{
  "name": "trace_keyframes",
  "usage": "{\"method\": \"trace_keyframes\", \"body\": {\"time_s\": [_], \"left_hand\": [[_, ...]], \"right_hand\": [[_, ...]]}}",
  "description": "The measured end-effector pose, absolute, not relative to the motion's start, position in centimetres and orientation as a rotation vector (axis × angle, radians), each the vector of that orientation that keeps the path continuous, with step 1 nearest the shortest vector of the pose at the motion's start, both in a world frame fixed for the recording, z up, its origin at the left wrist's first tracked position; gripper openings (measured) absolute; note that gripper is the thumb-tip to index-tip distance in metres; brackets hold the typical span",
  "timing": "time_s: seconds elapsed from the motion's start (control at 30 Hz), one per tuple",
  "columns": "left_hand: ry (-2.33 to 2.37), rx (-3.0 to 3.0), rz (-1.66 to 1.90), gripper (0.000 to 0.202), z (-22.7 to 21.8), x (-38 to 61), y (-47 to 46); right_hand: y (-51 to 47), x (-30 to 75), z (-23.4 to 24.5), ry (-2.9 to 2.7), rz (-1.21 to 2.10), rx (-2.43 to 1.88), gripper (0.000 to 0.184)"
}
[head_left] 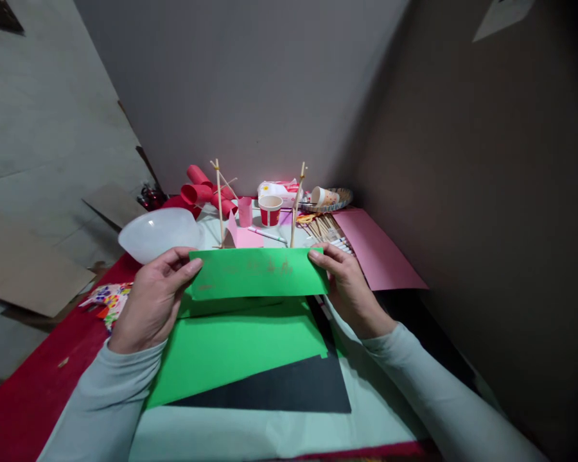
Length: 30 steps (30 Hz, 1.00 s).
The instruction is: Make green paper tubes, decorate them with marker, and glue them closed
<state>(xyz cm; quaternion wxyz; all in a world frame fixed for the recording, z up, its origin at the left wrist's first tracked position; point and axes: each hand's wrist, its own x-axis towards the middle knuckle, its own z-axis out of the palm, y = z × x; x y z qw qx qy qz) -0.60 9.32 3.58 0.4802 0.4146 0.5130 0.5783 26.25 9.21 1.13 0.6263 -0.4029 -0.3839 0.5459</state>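
Green paper strip point(259, 274), stretched between your hands above the near green sheet point(241, 350): level ends and a light, even pull hold it flat without creasing. Your left hand point(150, 301) pinches its upper left corner, your right hand point(354, 292) its upper right, thumbs on the near face, both closed onto thin paper. Farther out, white bowl point(161, 234) left, paper cup point(270, 212) far, pink sheet point(378, 253) right.

Left fingers point(187, 273) and right fingers point(324, 260) pinching green strip point(260, 273), green sheet point(241, 346) over black card point(289, 388)
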Motion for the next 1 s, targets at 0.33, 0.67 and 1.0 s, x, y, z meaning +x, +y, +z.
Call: {"method": "trace_keyframes", "body": {"time_s": [0.33,0.67,1.0], "left_hand": [[1.336,1.152,1.639,0.034,1.9,-1.5,11.3],[1.093,0.988,1.286,0.059,1.9,1.0,9.6],[1.048,1.065,1.264,0.047,1.5,2.2,9.3]], "right_hand": [[7.9,25.5,3.2,-1.098,0.958,-0.866,0.020],[3.4,20.6,2.6,-2.217,-0.664,-0.192,0.019],[3.8,20.3,2.0,-2.199,-0.119,-0.290,0.013]]}}
